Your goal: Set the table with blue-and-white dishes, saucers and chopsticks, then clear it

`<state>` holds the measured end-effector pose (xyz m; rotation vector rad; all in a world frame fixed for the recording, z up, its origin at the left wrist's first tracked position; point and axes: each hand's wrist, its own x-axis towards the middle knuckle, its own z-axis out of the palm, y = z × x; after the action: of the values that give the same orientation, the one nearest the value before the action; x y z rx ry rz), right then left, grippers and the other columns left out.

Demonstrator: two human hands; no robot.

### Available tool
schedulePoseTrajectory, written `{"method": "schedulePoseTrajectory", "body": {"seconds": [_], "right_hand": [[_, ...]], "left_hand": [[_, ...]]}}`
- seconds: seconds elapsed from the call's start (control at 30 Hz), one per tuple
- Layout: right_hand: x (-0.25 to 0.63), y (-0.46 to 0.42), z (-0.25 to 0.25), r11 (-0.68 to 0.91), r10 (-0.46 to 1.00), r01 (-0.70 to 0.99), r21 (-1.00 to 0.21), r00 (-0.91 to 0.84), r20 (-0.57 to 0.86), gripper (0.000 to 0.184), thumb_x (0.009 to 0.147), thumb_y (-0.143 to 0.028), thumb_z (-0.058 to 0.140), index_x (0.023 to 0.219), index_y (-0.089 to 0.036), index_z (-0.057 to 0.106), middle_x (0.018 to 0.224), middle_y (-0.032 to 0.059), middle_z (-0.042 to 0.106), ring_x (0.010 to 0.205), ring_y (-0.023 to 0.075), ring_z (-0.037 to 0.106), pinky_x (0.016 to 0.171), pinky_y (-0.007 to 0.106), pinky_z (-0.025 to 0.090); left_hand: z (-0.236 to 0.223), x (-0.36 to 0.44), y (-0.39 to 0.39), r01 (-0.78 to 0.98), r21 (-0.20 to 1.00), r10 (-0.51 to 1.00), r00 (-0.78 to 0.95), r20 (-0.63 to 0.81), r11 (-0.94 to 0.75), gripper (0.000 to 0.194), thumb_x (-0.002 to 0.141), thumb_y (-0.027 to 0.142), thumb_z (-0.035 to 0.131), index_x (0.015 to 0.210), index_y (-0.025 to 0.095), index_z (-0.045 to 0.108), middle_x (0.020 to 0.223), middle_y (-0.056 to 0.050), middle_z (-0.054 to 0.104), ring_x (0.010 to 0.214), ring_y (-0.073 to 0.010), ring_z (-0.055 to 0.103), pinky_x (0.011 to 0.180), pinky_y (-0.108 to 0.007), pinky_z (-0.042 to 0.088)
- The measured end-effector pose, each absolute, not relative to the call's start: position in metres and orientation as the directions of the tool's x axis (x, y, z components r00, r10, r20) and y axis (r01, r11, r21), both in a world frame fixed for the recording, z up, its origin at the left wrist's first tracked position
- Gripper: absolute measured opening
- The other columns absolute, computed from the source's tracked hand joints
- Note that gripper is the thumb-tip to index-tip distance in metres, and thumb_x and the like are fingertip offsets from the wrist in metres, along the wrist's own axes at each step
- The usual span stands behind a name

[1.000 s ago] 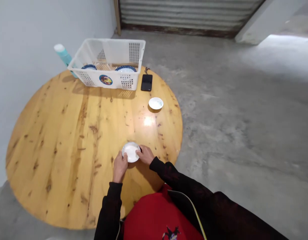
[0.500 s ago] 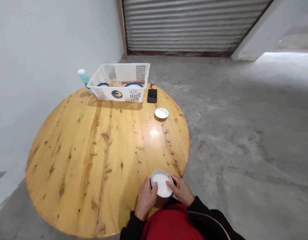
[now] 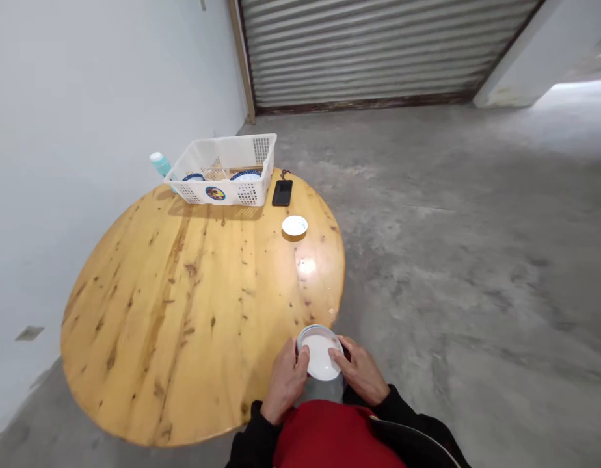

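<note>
Both hands [image 3: 324, 375] closed on a white bowl's [image 3: 320, 353] sides; another dish [image 3: 294, 225] on the table [image 3: 198, 312]

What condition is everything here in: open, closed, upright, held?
White bowl: held by left hand and right hand, inside facing up
Small white dish: upright on table
Phone: screen dark
Bottle: capped, standing
Plastic basket: open-topped, holding blue-rimmed dishes
Corrugated shutter: down

The round wooden table [image 3: 203, 312] carried a white plastic basket [image 3: 232, 194], a light-blue bottle [image 3: 160, 164] beside it near the wall, a black smartphone [image 3: 282, 193] just right of the basket, and a small white bowl [image 3: 294, 225] nearer the camera than the phone.
</note>
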<state>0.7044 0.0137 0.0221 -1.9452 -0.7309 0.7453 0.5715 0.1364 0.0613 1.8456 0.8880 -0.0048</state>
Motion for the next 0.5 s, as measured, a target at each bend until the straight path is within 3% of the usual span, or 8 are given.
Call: {"method": "schedulePoseTrajectory", "body": {"seconds": [0.2,0.5], "right_hand": [[0.797,-0.050,0.030,-0.398,0.776,0.293,-0.869,0.613,-0.148,0.043,0.084,-0.049,0.042,0.092,-0.017,0.069,0.088,0.0123,0.072,0.083,0.0271,0.068,0.077,0.038,0.050],[0.883,-0.111,0.026,-0.462,0.778,0.281,-0.841,0.584,-0.232,0.048,0.082,-0.054,0.043,0.092,-0.014,0.069,0.084,0.0127,0.072,0.076,0.0271,0.067,0.070,0.036,0.050]], "left_hand": [[0.062,0.656,0.065,0.515,0.850,0.599,0.716,-0.357,-0.109,0.037,0.099,0.044,0.031,0.097,0.017,0.056,0.095,-0.007,0.064,0.083,-0.0192,0.056,0.080,-0.032,0.045],[0.069,0.735,0.004,0.531,0.838,0.605,0.711,-0.358,-0.127,0.037,0.100,0.045,0.031,0.090,0.018,0.055,0.088,-0.004,0.061,0.079,-0.0177,0.053,0.077,-0.030,0.045]]}}
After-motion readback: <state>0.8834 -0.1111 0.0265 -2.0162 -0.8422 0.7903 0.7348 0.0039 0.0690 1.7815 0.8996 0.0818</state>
